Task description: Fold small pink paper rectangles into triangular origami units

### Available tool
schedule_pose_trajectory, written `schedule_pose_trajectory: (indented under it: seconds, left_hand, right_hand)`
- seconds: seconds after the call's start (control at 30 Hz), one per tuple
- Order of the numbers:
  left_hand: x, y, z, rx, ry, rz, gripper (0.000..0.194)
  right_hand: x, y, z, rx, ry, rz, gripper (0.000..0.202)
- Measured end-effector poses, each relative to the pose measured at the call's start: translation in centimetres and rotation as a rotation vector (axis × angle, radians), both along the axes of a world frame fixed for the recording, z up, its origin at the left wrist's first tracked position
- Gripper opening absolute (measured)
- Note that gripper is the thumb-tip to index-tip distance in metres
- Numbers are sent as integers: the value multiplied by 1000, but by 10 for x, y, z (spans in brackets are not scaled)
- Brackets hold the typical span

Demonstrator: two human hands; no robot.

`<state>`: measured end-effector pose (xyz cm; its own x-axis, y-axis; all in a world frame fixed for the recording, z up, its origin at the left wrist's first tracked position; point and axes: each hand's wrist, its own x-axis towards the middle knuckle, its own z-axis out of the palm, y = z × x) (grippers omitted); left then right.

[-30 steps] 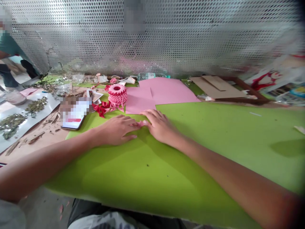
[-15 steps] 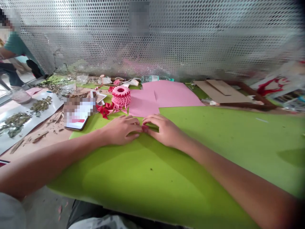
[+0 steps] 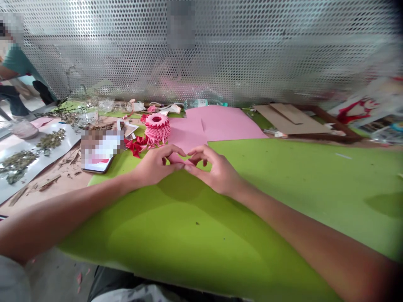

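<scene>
Between my two hands is a small piece of pink paper (image 3: 179,159), partly hidden by the fingers. My left hand (image 3: 155,165) pinches it from the left with curled fingers. From the other side my right hand (image 3: 218,170) grips the same piece, thumb tip near the left thumb. Both hands are just above the green tabletop (image 3: 195,247). Beyond my left hand stands a ring-shaped stack of folded pink paper pieces (image 3: 158,130). Red and pink folded paper pieces (image 3: 136,146) lie beside it. Large pink paper sheets (image 3: 229,123) are spread behind my hands.
A phone (image 3: 100,155) lies left of my hands, near dried plant matter (image 3: 19,161) on white paper. Brown cardboard (image 3: 289,119) lies at the back right. A perforated metal panel (image 3: 220,54) borders the back of the table. Another person (image 3: 19,67) is at the far left.
My hands have risen slightly and the fingers are now more arched. More of the pink paper shows between them, where before only a small reddish bit was visible at the fingertips.
</scene>
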<state>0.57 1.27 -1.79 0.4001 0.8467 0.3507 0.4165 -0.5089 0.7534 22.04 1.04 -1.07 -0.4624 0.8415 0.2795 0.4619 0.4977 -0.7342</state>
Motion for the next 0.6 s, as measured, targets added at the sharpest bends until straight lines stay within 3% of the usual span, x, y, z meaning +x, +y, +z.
schedule_pose_trajectory:
  seconds: [0.17, 0.27, 0.4, 0.53, 0.6]
  left_hand:
    - [2, -4, 2, 72, -70, 27, 25]
    - [0, -5, 4, 235, 21, -72, 23]
    - [-6, -4, 5, 387, 120, -222, 14]
    - [-9, -3, 6, 370, 122, -293, 16]
    - [-8, -4, 7, 286, 71, -264, 16]
  right_hand:
    - [-3, 2, 0, -246, 82, 74, 40]
    - [0, 5, 4, -332, 191, 102, 43]
    - [7, 10, 10, -424, 152, 177, 43]
    - [10, 10, 11, -471, 117, 256, 40]
    - [8, 8, 11, -471, 129, 255, 38]
